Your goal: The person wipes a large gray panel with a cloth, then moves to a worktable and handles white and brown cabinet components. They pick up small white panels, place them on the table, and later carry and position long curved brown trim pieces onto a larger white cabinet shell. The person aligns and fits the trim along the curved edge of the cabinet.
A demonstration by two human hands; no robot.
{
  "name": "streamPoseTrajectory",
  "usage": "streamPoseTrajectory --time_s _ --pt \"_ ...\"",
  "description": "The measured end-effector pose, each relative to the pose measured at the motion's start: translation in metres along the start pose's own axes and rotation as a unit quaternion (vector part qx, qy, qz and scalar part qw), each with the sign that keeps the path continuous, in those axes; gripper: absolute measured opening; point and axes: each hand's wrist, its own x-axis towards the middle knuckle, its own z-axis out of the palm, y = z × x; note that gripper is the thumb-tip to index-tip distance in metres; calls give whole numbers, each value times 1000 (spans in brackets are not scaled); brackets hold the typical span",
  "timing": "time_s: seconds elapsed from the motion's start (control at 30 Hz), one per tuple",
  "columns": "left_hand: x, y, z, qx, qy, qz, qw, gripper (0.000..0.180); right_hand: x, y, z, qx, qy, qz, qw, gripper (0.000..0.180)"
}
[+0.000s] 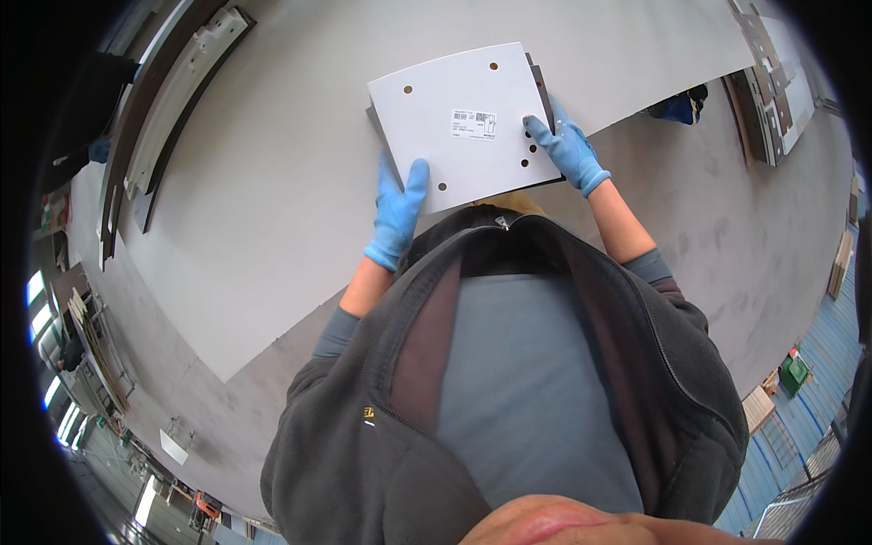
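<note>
Left hand (398, 213): blue glove, grips near left edge of white panel (459, 123), thumb on top
Right hand (568, 148): blue glove, grasps panel's right edge, fingers on its face
Panel: drilled holes, label sticker; held over a dark board (541, 86) beneath, above large grey sheet (272, 182)
Far left: stacked long strips (173, 100)

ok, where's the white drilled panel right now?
In the head view, upper centre: the white panel is held between the left hand and right hand, stacked on darker panels, above the big grey sheet.
</note>
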Motion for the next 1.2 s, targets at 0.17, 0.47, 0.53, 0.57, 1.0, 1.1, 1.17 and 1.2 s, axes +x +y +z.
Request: streamPoseTrajectory --time_s 0.17,0.47,0.53,0.57,1.0,1.1,1.17,1.2 --pt "2 -2 -2 8 1 -18 1000 91 -4 -7 -1 24 -6 5 1000 82" --pt "2 -6 -2 -11 -14 -32 999 94 -4 -5 4 67 25 -10 997 85" --pt "2 -6 -1 -11 -18 -12 1000 93 -4 -4 4 71 24 -5 997 84" --pt "2 -6 -1 -14 -18 -26 999 93 -4 -3 4 69 26 -2 997 84" --pt "4 -4 -5 2 -31 -47 998 87 -1 2 6 134 21 -18 991 87" --pt "5 -4 -7 5 -36 -46 998 87 -1 1 6 143 20 -10 989 87" --pt "6 -3 -7 6 -39 -44 998 87 -1 0 6 155 15 -3 988 87" --pt "6 -2 -8 7 -40 -44 998 87 -2 -1 6 158 16 2 987 88"
